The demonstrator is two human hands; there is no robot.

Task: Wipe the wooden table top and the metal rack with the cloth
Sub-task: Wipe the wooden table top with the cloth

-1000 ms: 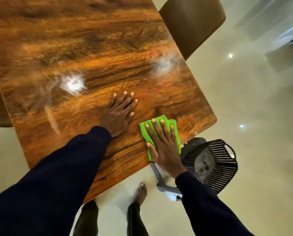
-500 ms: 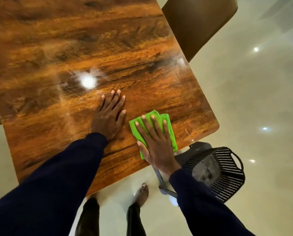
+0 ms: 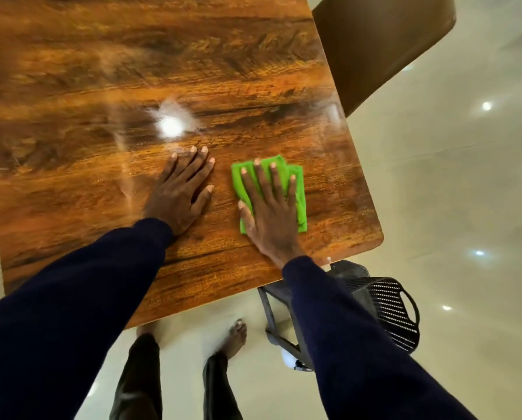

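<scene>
The glossy wooden table (image 3: 126,74) fills the view (lamp glare (image 3: 172,125) just beyond the left grip (image 3: 178,195)), with a black basket (image 3: 390,313) and grey rack frame (image 3: 267,310) on the floor (image 3: 435,207) below the wrist of the right grip (image 3: 269,207). The left grip lies flat and empty on the wood, fingers straight; just beside it the right grip presses spread, straight fingers on the folded green cloth (image 3: 299,204) beneath its palm.

- wooden table top (image 3: 162,71): glossy brown wood with dark grain, rounded near-right corner, a bright glare near its middle.
- cloth (image 3: 299,204): bright green, folded flat on the table top near its right edge, pressed under the right hand (image 3: 269,219).
- metal rack (image 3: 265,312): grey frame on the floor below that corner, partly hidden.
</scene>
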